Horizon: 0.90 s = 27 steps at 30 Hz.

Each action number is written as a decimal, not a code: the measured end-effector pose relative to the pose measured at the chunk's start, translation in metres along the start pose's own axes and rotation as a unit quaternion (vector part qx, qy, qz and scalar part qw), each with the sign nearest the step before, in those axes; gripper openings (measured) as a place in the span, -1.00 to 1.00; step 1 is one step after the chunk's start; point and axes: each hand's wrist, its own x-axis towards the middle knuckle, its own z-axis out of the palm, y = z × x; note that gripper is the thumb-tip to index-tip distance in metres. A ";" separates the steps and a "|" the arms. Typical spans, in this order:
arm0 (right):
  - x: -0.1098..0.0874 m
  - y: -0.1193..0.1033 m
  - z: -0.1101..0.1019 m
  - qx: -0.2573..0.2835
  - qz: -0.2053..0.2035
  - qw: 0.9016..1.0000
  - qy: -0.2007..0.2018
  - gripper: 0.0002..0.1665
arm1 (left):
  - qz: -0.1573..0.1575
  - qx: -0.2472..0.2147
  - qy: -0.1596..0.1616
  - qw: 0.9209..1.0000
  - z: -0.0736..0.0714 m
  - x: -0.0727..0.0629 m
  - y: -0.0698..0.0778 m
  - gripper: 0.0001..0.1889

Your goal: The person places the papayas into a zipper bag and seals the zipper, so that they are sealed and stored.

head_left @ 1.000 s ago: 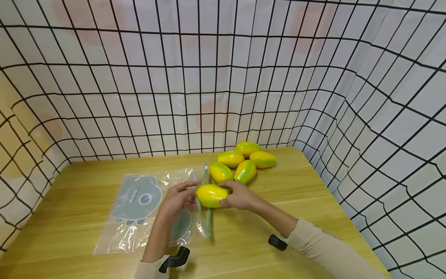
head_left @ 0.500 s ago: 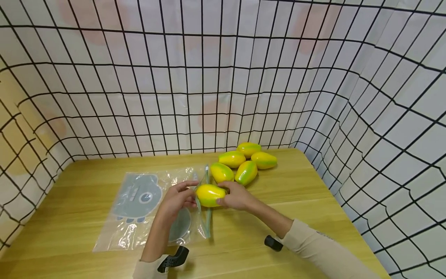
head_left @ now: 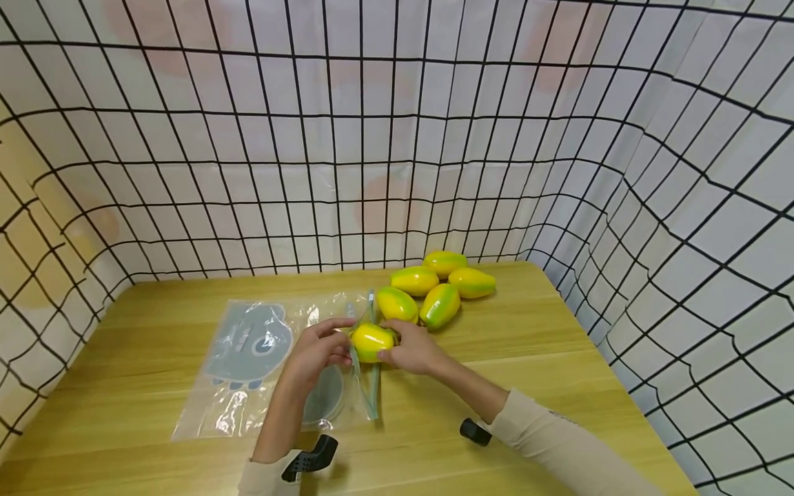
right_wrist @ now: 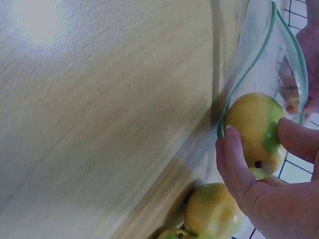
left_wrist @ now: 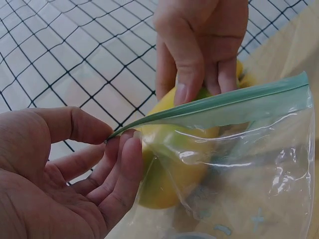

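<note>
A clear zip bag (head_left: 245, 351) with a blue-grey cartoon print lies flat on the table, its green zip edge facing right. My left hand (head_left: 318, 355) pinches one lip of that edge between thumb and fingers, seen close in the left wrist view at the green strip (left_wrist: 224, 105). My right hand (head_left: 414, 348) grips a yellow-green mango (head_left: 371, 342) by its right end. The mango is partly through the bag's mouth; in the left wrist view its front part shows behind the clear plastic. From the right wrist, the mango (right_wrist: 253, 127) sits between the two green lips.
Several more mangoes (head_left: 440, 306) lie in a cluster behind my right hand, the nearest mango (head_left: 398, 304) close to the bag's zip edge. A black wire grid (head_left: 391, 165) over white cloth encloses the wooden table (head_left: 527, 372) at the back and sides.
My right hand has moved left with the mango, which has gone further into the bag's mouth. The left hand keeps its pinch on the bag's lip.
</note>
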 end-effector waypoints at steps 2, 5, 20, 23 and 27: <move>0.002 0.000 0.004 -0.003 -0.007 1.000 0.008 -0.29 | -0.001 -0.002 -0.001 1.000 -0.001 0.000 0.000 -0.57; 0.004 -0.001 0.009 -0.010 -0.021 0.999 0.022 -0.31 | -0.001 -0.005 0.003 1.000 -0.002 0.000 0.000 -0.56; 0.001 0.005 0.003 -0.025 -0.026 0.999 0.012 -0.27 | -0.010 -0.030 0.015 0.999 -0.006 0.003 -0.003 -0.54; 0.000 0.004 0.001 -0.023 -0.023 0.999 0.016 -0.32 | -0.012 -0.029 0.012 0.999 -0.006 0.003 -0.003 -0.53; -0.002 0.002 0.003 -0.008 -0.011 1.000 0.023 -0.35 | -0.012 -0.030 0.013 0.999 -0.005 0.002 -0.004 -0.53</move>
